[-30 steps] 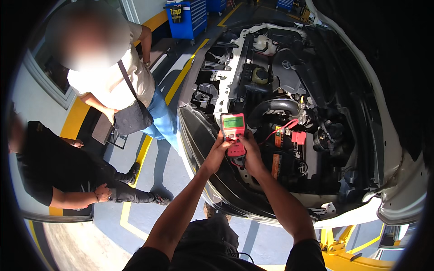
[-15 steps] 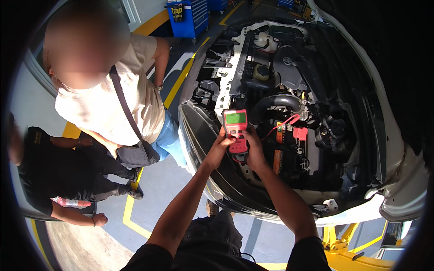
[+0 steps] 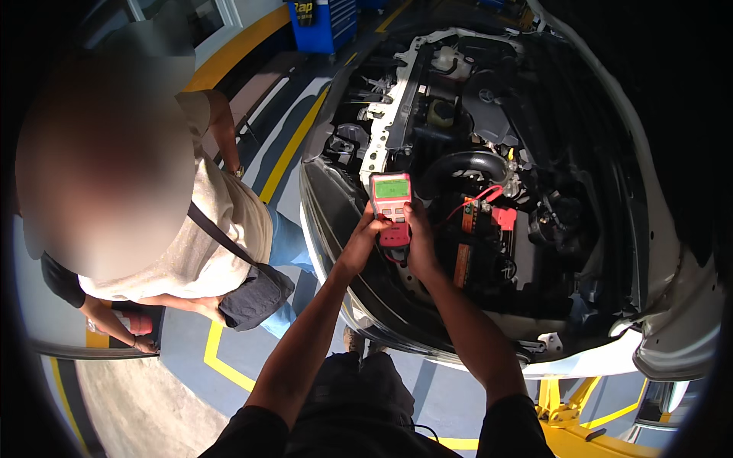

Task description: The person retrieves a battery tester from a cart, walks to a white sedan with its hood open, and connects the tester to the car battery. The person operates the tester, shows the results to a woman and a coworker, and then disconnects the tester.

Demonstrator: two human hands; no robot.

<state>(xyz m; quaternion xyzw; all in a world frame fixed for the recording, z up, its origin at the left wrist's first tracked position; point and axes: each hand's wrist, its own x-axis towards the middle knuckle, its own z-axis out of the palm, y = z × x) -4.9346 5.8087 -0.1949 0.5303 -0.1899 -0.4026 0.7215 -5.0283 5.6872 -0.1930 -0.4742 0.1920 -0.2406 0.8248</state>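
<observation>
A red handheld battery tester (image 3: 393, 208) with a lit green screen is held over the front edge of the open engine bay. My left hand (image 3: 360, 244) grips its left side, the thumb lying over the buttons. On the opposite side my right hand (image 3: 420, 243) is closed round the casing, its thumb near the keys. Down to the right sits the car battery (image 3: 463, 263), dark with orange labels. A red clamp or cover (image 3: 504, 218) is at its far side, and a red lead (image 3: 460, 208) runs beside it. The lead's full path is hidden.
Close on my left stands a person in a beige shirt (image 3: 229, 221) with a dark shoulder bag (image 3: 256, 298). Another person's arm (image 3: 107, 320) shows behind. The raised hood (image 3: 649, 145) hangs at right. A yellow lift arm (image 3: 565, 412) is low right, a blue tool cabinet (image 3: 324, 27) far off.
The person in beige has come nearer and mostly covers the person in black. In the picture, the tester and my hands have shifted slightly left and up; both hands still hold it.
</observation>
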